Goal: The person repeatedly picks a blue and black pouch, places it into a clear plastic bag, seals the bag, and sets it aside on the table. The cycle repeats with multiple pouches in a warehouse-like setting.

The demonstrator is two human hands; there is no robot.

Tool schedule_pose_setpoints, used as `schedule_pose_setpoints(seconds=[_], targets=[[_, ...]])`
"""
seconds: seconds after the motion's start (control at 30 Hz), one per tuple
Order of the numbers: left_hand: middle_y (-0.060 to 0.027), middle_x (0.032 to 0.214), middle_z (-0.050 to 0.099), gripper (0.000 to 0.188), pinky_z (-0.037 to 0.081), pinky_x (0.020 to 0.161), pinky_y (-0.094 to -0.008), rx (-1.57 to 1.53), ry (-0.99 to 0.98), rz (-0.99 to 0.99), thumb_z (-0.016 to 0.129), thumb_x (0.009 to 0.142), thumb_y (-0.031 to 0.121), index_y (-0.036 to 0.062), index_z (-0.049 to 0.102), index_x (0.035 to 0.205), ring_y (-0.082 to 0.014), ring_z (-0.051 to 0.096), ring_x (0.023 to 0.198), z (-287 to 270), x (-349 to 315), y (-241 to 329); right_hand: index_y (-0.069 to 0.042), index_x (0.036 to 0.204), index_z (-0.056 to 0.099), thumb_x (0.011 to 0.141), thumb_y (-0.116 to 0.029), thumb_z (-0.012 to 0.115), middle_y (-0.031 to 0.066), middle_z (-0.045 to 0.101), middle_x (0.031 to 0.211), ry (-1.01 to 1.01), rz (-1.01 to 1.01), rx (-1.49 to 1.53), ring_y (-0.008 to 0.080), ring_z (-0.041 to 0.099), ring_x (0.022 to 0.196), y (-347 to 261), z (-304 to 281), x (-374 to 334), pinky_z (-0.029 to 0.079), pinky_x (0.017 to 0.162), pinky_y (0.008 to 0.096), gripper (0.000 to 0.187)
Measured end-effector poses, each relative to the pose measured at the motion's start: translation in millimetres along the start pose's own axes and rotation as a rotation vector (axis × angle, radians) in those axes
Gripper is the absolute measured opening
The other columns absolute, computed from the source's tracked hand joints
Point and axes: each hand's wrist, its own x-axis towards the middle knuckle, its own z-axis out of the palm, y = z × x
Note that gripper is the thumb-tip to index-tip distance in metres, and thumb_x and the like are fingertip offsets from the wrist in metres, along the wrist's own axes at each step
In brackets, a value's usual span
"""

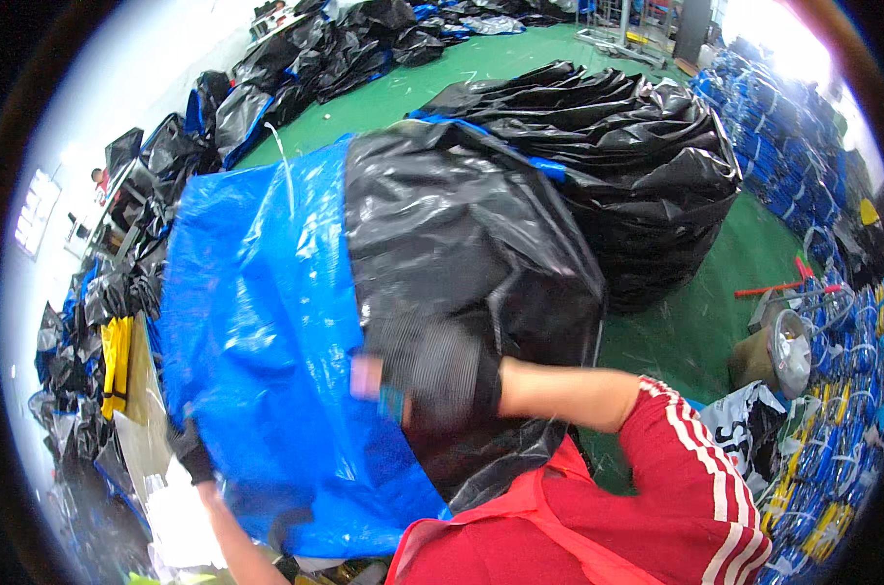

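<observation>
A large plastic tarp (257,322) lies spread before me, bright blue on the left and joined to a wrinkled black part (442,224) on the right. My left hand (191,448), in a dark glove, is closed at the tarp's left edge, with its fingers partly hidden. Over the seam between blue and black is my right hand (427,370), in a dark ribbed glove with a bare fingertip showing. Motion smears this hand; a small teal patch shows by its fingers, and I cannot make out what it is.
Behind the tarp stands a big pleated black bundle (617,166) on the green floor (656,341). Black and blue sheeting (364,49) is heaped along the far left wall. At right are stacked blue bundles (773,136), a bucket (789,351) and a red-handled tool (768,290).
</observation>
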Motion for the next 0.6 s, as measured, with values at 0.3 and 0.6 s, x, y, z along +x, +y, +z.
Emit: schedule_pose_setpoints(seconds=[0.3, 0.6], targets=[[-0.0234, 0.129, 0.054, 0.072, 0.039, 0.102, -0.0447, 0.756, -0.073, -0.661, 0.061, 0.084, 0.04, 0.0018, 0.038, 0.14, -0.0409, 0.051, 0.119, -40, -136, -84, -0.008, 0.103, 0.068, 0.08, -0.034, 0.063, 0.0214, 0.066, 0.099, 0.338, 0.779, -0.307, 0.0354, 0.064, 0.093, 198, -82, -35, 0.05, 0.081, 0.0426, 0.035], [-0.0152, 0.146, 0.037, 0.068, 0.014, 0.113, -0.0549, 0.332, -0.26, 0.687, 0.052, 0.087, 0.051, 0.0142, 0.038, 0.142, -0.0386, 0.029, 0.137, 271, -20, 184, -0.002, 0.1, 0.069, 0.089, -0.04, 0.047, 0.0247, 0.064, 0.105, -0.359, 0.998, -0.537, 0.04, 0.062, 0.1, 232, -62, 15, 0.048, 0.086, 0.0461, 0.045]])
